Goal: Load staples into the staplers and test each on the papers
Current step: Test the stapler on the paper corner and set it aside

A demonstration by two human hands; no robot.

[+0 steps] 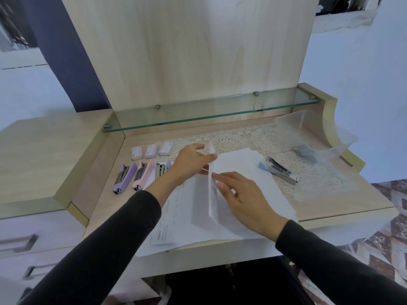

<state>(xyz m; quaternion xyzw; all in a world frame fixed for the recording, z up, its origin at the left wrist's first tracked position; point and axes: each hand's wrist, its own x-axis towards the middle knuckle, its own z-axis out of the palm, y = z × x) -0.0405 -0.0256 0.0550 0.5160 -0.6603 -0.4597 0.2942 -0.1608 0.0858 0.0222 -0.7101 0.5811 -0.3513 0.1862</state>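
Observation:
A thin stack of white papers (213, 190) stands on edge over a spread of loose sheets (182, 219) at the desk's front. My left hand (189, 161) pinches its far top edge, and my right hand (240, 197) rests against its near right side. To the left lie a purple stapler (121, 178), a pink stapler (143, 173) and a third, purple one (161, 169), all hinged open. Three small staple boxes (152, 150) sit in a row behind them. A blue stapler (279, 169) lies open to the right of the papers.
A lace mat (242, 139) covers the desk's back. A clear plastic bag (312, 137) holding a dark object lies at the back right. A glass shelf (209, 111) runs above the desk's rear edge. Drawers (19, 241) are at the left.

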